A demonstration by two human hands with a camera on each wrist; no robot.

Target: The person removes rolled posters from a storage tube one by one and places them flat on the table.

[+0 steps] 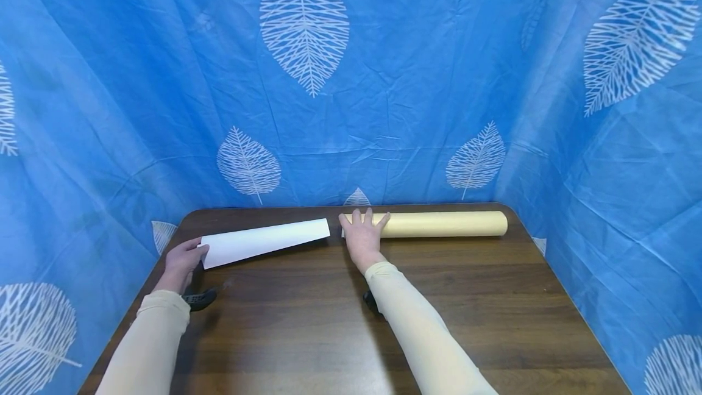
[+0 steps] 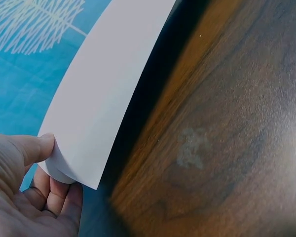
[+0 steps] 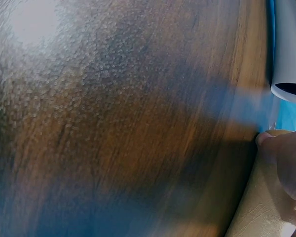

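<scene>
Toward the back left of the table, a curled white paper sheet (image 1: 263,242) lies as a loose roll, slanting slightly. My left hand (image 1: 182,262) pinches its left end; in the left wrist view the thumb (image 2: 42,147) is on top and the fingers are curled beneath the edge. To the right, a pale yellow roll (image 1: 444,224) lies along the back edge. My right hand (image 1: 364,241) rests on its left end with fingers spread and mostly straight. The right wrist view shows the thumb (image 3: 266,138) touching that end, near the hollow end of the white roll (image 3: 290,44).
The dark wooden table (image 1: 296,334) has rounded back corners. Blue cloth (image 1: 395,78) with white leaf prints hangs behind it and along both sides. Black straps (image 1: 200,299) sit at the wrists. A narrow gap separates the two rolls.
</scene>
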